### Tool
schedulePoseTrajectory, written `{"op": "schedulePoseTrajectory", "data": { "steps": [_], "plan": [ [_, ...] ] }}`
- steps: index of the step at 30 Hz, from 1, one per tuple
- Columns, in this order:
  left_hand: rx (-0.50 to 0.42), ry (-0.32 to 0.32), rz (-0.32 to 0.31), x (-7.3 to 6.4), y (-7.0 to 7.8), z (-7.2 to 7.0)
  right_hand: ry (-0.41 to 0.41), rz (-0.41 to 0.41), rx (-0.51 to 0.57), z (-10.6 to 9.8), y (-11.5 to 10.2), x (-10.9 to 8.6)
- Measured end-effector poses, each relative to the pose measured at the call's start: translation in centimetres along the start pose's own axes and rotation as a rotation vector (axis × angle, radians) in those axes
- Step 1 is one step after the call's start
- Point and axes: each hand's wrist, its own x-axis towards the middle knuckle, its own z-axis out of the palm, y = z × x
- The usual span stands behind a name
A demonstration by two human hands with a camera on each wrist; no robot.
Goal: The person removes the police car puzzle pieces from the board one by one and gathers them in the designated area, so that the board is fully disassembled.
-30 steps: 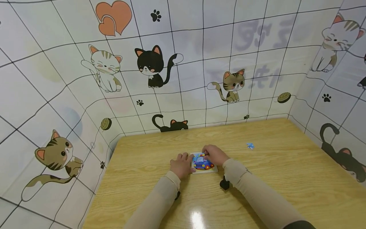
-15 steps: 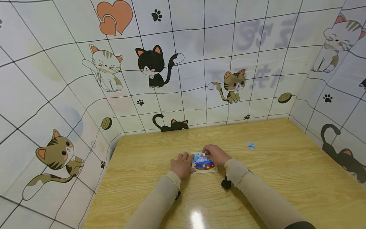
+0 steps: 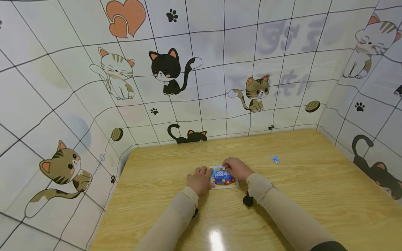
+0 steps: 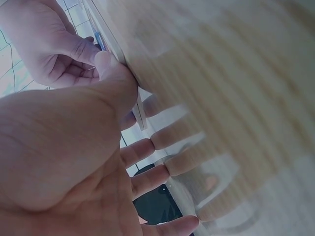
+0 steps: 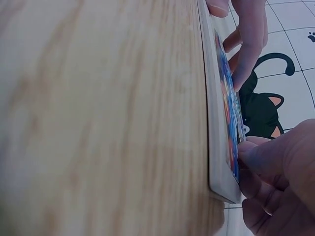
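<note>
A small jigsaw puzzle board point(image 3: 223, 180) with a blue cartoon car and a pale border lies flat on the table. Along its left edge rests my left hand point(image 3: 199, 181), thumb at the near corner, the other fingers spread toward the table. My right hand point(image 3: 238, 169) is bent over the board's upper right part. In the right wrist view its curled thumb point(image 5: 266, 157) and index finger pinch at a puzzle piece on the picture, mostly hidden by the fingertips. A loose blue puzzle piece point(image 3: 275, 159) lies farther back to the right.
The wooden table point(image 3: 157, 174) meets a cat-patterned wall covering point(image 3: 213, 104) at the back and sides. Black wrist devices, such as the right one point(image 3: 248, 200), hang beneath both forearms.
My right fingertips have shifted slightly to the right over the picture, showing more of the car. My left hand and the loose piece stay in place.
</note>
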Motion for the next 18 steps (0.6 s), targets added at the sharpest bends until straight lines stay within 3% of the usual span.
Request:
{"op": "schedulePoseTrajectory", "data": {
  "steps": [18],
  "plan": [
    [-0.008,0.006,0.004,0.04,-0.14,0.07,-0.019,-0.005,0.009,-0.23,-0.35,-0.14]
  ]
}}
